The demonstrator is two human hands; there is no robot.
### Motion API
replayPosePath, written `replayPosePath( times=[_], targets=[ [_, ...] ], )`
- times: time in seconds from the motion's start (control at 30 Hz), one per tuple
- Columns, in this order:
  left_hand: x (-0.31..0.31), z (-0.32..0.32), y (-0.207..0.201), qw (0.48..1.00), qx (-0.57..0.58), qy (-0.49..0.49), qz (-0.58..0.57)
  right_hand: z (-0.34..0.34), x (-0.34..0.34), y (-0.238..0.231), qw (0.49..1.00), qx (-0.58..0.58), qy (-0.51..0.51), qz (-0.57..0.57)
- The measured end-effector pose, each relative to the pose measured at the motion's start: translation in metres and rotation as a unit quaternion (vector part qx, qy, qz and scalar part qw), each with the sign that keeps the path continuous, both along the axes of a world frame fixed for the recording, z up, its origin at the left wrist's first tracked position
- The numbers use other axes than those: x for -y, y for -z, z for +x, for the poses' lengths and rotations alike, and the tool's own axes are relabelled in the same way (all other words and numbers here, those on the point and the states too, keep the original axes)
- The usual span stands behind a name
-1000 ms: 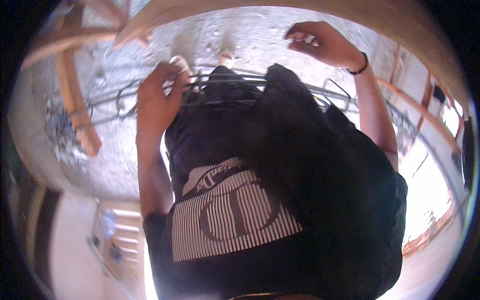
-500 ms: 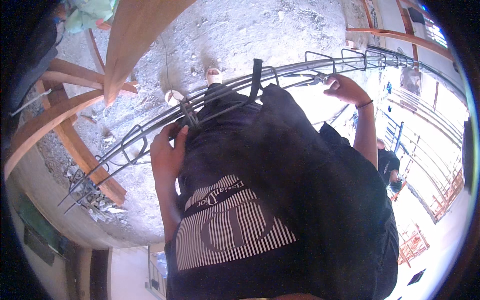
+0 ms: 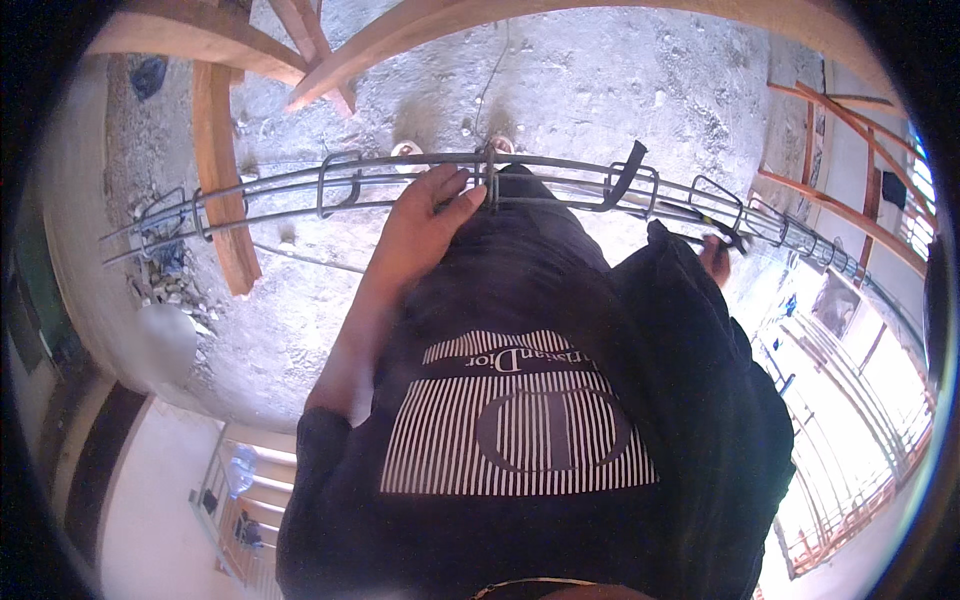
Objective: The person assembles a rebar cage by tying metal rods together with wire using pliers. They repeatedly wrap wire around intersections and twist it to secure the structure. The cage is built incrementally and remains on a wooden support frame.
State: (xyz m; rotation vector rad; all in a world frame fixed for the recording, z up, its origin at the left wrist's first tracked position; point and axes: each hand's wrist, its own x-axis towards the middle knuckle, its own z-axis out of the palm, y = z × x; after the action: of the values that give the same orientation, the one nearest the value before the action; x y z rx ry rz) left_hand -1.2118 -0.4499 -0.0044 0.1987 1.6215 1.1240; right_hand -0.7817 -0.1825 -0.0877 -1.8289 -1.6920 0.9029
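Observation:
A long cage of steel rebar point(image 3: 410, 163) with square stirrups spans the view in front of my thighs. My left hand point(image 3: 425, 225) grips its near bar beside a stirrup point(image 3: 491, 180), thumb and fingers closed around the steel. Beyond the cage's near side, my right hand point(image 3: 715, 262) is closed on a dark pincer-like tool point(image 3: 738, 240) with a yellow mark. Part of that hand is hidden by my dark shirt. A black strip point(image 3: 625, 175) sticks up from the cage between my hands.
Curved-looking wooden beams point(image 3: 220, 35) cross the far left and top. A timber post point(image 3: 225, 180) stands behind the cage's left end. Rubble point(image 3: 180, 290) lies on the rough concrete floor point(image 3: 570, 90). More timber framing point(image 3: 850, 200) is at the far right.
My view has turned, so the cage now runs more level. My right hand has drawn back from the bars toward my body with the tool. The left hand still holds the cage near a stirrup.

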Motion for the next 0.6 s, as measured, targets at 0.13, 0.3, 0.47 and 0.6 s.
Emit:
replayPosePath(
  times=[0.13,0.3,0.47,0.6],
  targets=[
    [-0.003,0.004,-0.007,0.999,-0.038,-0.017,0.013,-0.016,-0.011,-0.068,0.97,-0.161,0.129,0.128],
    [-0.012,0.019,0.007,0.984,0.086,-0.135,0.073,-0.084,-0.047,-0.157,0.79,-0.546,-0.24,-0.141],
    [-0.014,0.028,0.014,0.974,0.095,-0.182,0.093,-0.178,-0.074,-0.163,0.787,-0.358,-0.381,-0.328],
    [-0.015,0.033,0.015,0.986,-0.007,-0.151,0.068,-0.267,-0.081,-0.137,0.632,0.137,-0.757,0.092]
  ],
)
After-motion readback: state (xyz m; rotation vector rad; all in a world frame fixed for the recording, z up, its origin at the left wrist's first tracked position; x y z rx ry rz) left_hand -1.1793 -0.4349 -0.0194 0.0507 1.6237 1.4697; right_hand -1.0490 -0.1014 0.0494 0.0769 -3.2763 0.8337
